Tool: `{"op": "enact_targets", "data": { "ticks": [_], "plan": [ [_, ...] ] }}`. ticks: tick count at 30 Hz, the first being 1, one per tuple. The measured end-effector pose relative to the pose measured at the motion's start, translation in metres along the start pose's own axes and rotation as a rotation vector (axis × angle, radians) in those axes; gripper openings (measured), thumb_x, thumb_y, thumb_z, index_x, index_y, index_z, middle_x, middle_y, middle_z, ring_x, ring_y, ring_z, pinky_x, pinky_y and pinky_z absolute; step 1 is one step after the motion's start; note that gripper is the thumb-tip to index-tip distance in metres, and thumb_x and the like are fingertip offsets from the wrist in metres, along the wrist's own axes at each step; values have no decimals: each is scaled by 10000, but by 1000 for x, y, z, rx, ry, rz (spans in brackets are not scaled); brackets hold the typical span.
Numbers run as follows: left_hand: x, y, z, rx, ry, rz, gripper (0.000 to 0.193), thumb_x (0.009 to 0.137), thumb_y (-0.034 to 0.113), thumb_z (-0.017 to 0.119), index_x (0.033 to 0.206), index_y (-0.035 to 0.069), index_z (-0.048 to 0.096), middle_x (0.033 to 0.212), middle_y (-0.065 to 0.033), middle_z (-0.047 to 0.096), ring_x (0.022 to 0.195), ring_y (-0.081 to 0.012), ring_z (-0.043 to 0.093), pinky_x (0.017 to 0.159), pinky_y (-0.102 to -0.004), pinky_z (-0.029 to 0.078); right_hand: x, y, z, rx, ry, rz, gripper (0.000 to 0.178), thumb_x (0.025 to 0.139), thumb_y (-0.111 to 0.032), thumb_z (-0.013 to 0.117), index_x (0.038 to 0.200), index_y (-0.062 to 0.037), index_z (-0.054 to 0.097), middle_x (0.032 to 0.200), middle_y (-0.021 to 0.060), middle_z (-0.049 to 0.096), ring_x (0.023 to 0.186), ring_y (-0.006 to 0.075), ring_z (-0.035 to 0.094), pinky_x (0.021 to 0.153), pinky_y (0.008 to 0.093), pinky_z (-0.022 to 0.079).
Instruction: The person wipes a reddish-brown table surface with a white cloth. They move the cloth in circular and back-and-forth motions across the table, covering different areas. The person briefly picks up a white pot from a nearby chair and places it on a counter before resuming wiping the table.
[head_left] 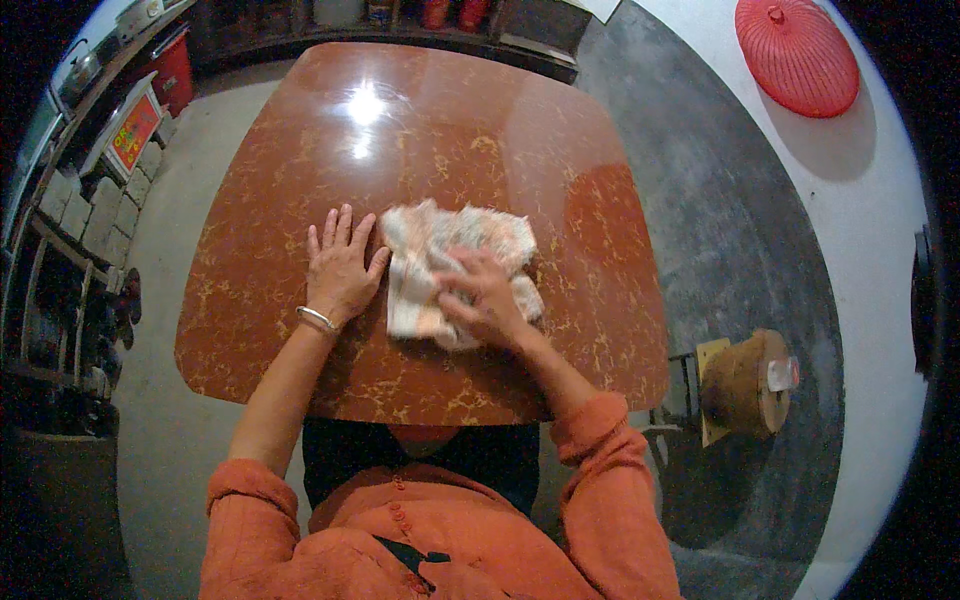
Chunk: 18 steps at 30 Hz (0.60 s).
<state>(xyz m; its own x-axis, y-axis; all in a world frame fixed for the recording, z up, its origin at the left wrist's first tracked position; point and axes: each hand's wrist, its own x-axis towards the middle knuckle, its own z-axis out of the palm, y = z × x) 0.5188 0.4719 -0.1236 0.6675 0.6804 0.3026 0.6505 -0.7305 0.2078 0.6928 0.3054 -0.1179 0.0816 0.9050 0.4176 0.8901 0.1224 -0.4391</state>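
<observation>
A crumpled cloth (415,285), whitish with pale orange and grey patches, lies on a glossy reddish-brown marbled table (300,160). My right hand (483,297) is closed on the cloth from above, fingers bent into its folds and somewhat blurred by motion. To the left of the cloth, my left hand (342,268) rests flat on the tabletop, fingers spread and nothing in it. Its thumb is close to the cloth's left edge. A silver bangle (317,318) circles the left wrist.
A wooden stool-like block (745,385) stands right of the table's near corner. Shelving with a red bucket (172,72) runs along the left. A red woven cover (798,57) hangs on the white wall at the far right. Lamp glare (363,103) shines on the tabletop.
</observation>
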Motion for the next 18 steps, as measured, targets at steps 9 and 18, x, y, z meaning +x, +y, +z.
{"op": "enact_targets", "data": {
  "ticks": [9, 18],
  "plan": [
    [0, 3, -3, 3, 1, -3, 544, 918, 438, 473, 1385, 168, 400, 1488, -137, 286, 1386, -310, 230, 1124, -513, 125, -98, -27, -55, 69, -90, 110, 268, 748, -231, 677, 1002, -146, 677, 1253, 85, 554, 1234, 307, 456, 1070, 515, 261],
    [1, 3, 0, -13, -5, 1, 548, 915, 454, 472, 1381, 174, 408, 1484, -139, 295, 1386, -311, 229, 1123, -517, 125, -15, 49, -42, -89, 158, 277, 429, 771, -274, 586, 1183, -155, 611, 1191, 122, 559, 1089, 330, 507, 996, 476, 333]
  ]
}}
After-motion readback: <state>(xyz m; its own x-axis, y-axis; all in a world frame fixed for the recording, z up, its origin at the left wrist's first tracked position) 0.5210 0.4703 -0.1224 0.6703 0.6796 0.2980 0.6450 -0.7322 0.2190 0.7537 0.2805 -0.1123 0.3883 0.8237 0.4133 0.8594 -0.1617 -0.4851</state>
